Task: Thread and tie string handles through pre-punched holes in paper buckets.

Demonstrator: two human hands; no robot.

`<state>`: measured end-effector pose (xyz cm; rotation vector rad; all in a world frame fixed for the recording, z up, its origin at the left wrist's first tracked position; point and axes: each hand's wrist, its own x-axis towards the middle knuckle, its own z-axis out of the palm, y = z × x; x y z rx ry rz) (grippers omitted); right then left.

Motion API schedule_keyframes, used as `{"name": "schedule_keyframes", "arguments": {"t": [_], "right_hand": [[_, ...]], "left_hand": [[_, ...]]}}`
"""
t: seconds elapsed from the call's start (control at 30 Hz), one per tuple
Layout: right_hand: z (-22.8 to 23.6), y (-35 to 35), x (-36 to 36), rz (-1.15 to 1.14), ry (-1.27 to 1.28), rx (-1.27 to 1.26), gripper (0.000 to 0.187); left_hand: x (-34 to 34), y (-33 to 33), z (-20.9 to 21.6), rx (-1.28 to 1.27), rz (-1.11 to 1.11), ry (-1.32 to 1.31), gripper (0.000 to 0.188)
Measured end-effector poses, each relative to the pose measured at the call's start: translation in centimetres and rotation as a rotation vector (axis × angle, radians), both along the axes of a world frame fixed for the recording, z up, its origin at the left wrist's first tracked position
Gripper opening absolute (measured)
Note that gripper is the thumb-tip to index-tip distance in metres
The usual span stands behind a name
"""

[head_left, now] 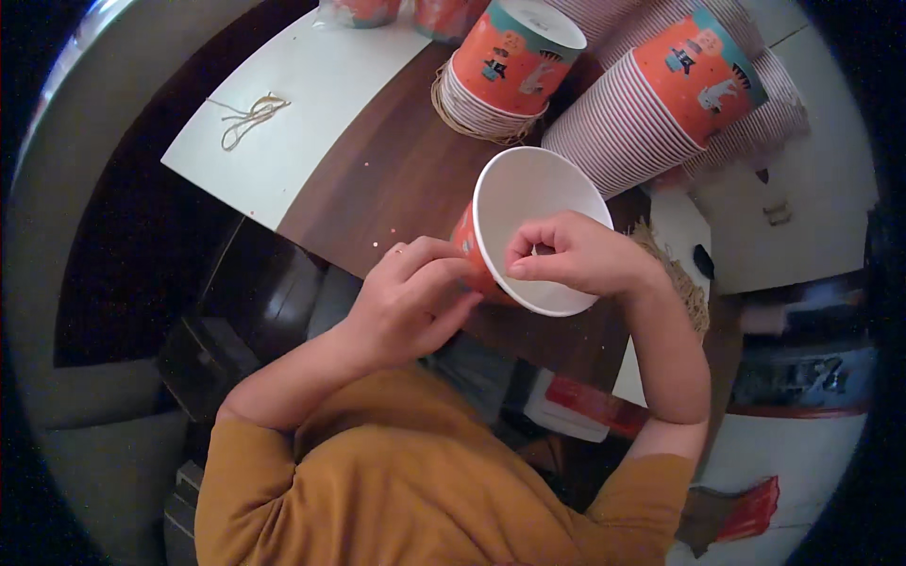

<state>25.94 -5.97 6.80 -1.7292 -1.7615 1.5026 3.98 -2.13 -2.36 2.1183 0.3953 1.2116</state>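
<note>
A large paper bucket (pixel 543 184), white inside and orange outside, stands tilted in front of me with its mouth turned my way. My left hand (pixel 406 292) is at its outer left wall, fingers bent and thumb reaching toward the orange side. Whatever those fingertips pinch, if anything, is hidden. Over the bucket's mouth, my right hand (pixel 576 255) is closed, thumb and forefinger together near the inner left wall. Anything between them is too small to make out.
Nested stacks of striped buckets (pixel 623 123) lie at the back right. An upturned orange bucket stack (pixel 519 66) stands beside them, ringed by twine. A loose piece of cord (pixel 250 118) rests on the white tabletop (pixel 311 85). More straw-coloured strands (pixel 684 283) lie at the right.
</note>
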Motion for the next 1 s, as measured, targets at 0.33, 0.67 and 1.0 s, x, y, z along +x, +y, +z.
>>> {"name": "schedule_keyframes", "arguments": {"t": [0.33, 0.67, 1.0], "right_hand": [[0.0, 0.2, -0.1, -0.013, -0.013, -0.013, 0.013], [0.0, 0.4, -0.1, 0.065, 0.018, -0.032, 0.011], [1.0, 0.6, 0.0, 0.115, -0.065, -0.046, 0.009]], "left_hand": [[0.7, -0.6, -0.2, -0.007, 0.079, -0.028, 0.028], [1.3, -0.7, -0.5, 0.01, 0.074, -0.027, 0.027], [1.4, -0.7, -0.2, 0.036, 0.091, -0.02, 0.026]]}}
